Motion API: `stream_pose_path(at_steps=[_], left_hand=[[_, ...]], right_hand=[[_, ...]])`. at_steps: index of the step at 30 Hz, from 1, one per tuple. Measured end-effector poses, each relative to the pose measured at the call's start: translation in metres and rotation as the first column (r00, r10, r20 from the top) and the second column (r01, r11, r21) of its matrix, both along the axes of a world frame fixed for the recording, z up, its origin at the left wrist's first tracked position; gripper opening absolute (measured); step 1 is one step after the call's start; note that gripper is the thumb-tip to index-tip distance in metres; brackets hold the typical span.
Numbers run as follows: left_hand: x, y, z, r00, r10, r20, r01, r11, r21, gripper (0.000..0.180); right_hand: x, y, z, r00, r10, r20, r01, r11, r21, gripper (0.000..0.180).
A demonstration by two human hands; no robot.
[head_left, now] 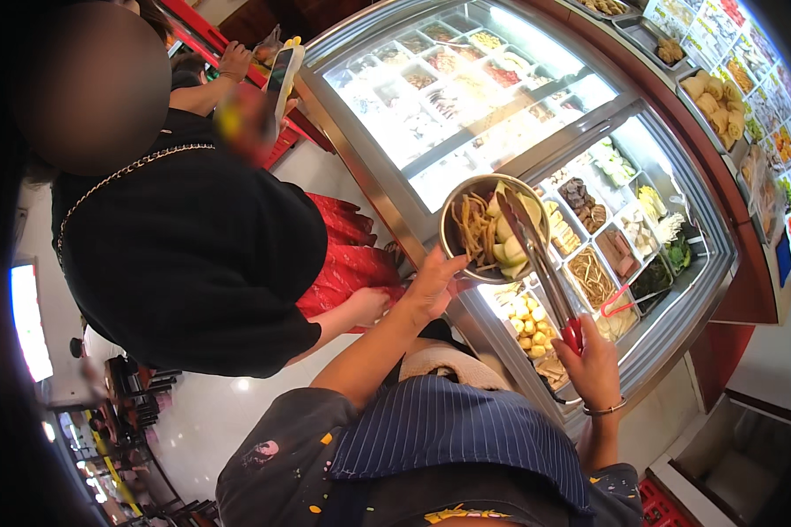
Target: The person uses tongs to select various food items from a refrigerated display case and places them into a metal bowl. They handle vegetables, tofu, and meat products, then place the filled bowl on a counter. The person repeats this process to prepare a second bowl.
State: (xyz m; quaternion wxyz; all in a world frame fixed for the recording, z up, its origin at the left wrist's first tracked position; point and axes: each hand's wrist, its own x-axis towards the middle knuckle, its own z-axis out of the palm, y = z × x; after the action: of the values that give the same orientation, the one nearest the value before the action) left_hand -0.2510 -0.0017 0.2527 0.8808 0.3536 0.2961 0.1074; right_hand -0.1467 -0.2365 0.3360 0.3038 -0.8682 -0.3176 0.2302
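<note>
My left hand [435,283] grips the near left rim of a round metal bowl [446,230], held above the front edge of a lit display case. Inside the bowl lie brown strips [475,230] and pale green and whitish slices [508,249]. My right hand [589,362] is closed around the red handle of metal tongs [547,279]. The tongs slant up and left, and their tips reach over the bowl's contents. Whether the tips pinch anything, I cannot tell. Beneath the tongs, white trays hold round yellowish balls [527,327] and thin brown strips [594,276].
The display case [387,204] has a metal frame and glass panels over many food trays. To my left stands a person in black [185,255] with a red skirt, close to the case. On the ledge beyond sits a tray of yellowish rolls [717,104]. A red crate [664,505] is at lower right.
</note>
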Motion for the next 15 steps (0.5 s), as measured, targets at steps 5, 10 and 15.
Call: stream_pose_path(at_steps=[5,10,15], left_hand=[[-0.02,0.008,0.018,1.0,-0.008,-0.003,0.008,1.0,-0.013,0.038],[-0.036,0.019,0.022,0.998,-0.065,0.02,0.064,0.998,0.011,0.042],[-0.052,0.022,0.022,0.99,-0.141,0.006,0.141,0.99,0.002,0.045]], right_hand=[[-0.013,0.001,0.014,0.999,-0.027,0.036,0.027,1.0,-0.004,0.034],[-0.047,0.008,0.029,0.993,-0.112,0.028,0.113,0.993,-0.038,0.031],[-0.095,0.021,0.03,0.992,-0.113,-0.06,0.107,0.989,-0.1,0.03]])
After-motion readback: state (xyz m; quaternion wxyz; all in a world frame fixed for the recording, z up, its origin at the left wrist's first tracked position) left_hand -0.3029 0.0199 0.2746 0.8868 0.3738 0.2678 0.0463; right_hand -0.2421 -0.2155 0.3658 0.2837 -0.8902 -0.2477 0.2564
